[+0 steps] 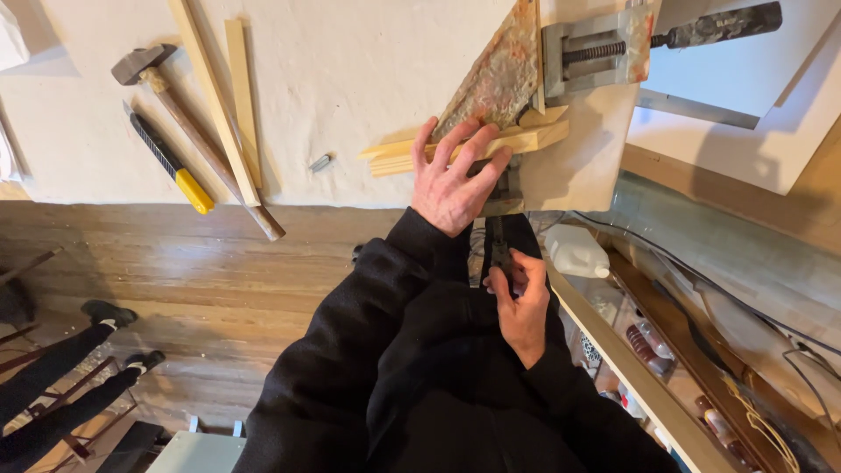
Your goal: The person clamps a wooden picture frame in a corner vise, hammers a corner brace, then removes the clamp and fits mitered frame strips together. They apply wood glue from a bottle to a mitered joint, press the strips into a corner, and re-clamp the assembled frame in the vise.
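A person in black sleeves leans over a white-covered desk (pixel 350 79), seen from a head-worn camera. At centre frame, the left hand (pixel 451 180) lies flat with fingers (pixel 473 144) spread across a bundle of pale wooden strips (pixel 526 137), pressing them onto the desk near its front edge. The strips run toward the right, where their far ends sit against a rusty triangular metal plate (pixel 499 74) and just below a grey metal vise (pixel 596 52) in the upper right of the frame.

Below the desk edge, right of centre, the right hand (pixel 523 307) curls its fingers (pixel 504 285) around a dark, slim tool (pixel 498 245) that reaches up toward the strips; what kind of tool it is cannot be told, as most of it is hidden.

In the upper left, a hammer (pixel 144 66) with a long wooden handle lies diagonally on the desk, beside a utility knife (pixel 171 162) with a yellow end. 2 longer wooden strips (pixel 229 105) lie crossed next to them, and a small metal piece (pixel 321 162) rests near the desk's middle. A white plastic bottle (pixel 574 252) stands on a shelf at the right. In the lower left, another person's legs (pixel 61 368) in dark trousers and shoes show above the wooden floor (pixel 219 263).
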